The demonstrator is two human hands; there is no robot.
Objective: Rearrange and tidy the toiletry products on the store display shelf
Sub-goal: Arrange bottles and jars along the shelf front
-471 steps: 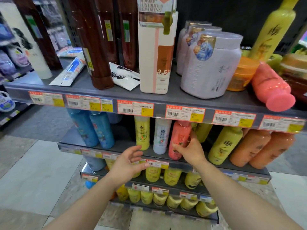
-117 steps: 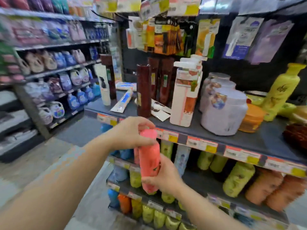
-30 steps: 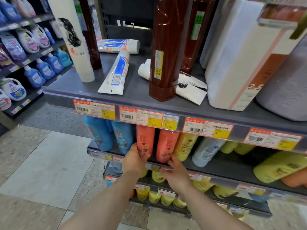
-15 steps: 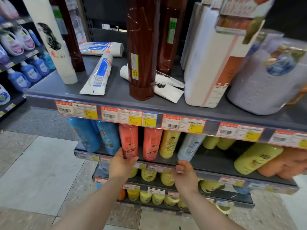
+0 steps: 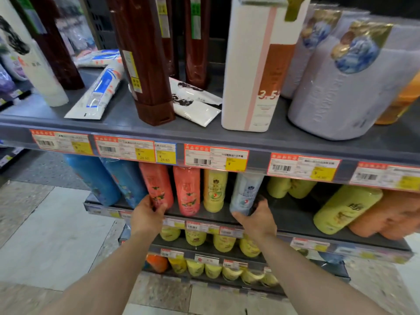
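Grey upper shelf (image 5: 204, 135): landmark; price labels along its front edge.
Second shelf (image 5: 295, 221): directly below the landmark; bottles stand in a row.
Left hand (image 5: 146, 215): below the landmark's left half, fingers curled around the base of the left pink bottle (image 5: 156, 185), gripping it.
Left pink bottle: upright, tilted slightly left, just beside the blue bottles (image 5: 109, 178).
Second pink bottle (image 5: 187, 189): upright, just right of the first.
Yellow bottle (image 5: 214, 189): upright, next along.
Right hand (image 5: 256, 220): below the landmark's middle, thumb and fingers closed on the foot of the white bottle (image 5: 245, 192).
White bottle: leaning, top under the landmark's edge.
Brown bottle (image 5: 145, 60): upright on the landmark.
White tubes (image 5: 97, 92): lying flat on the landmark.
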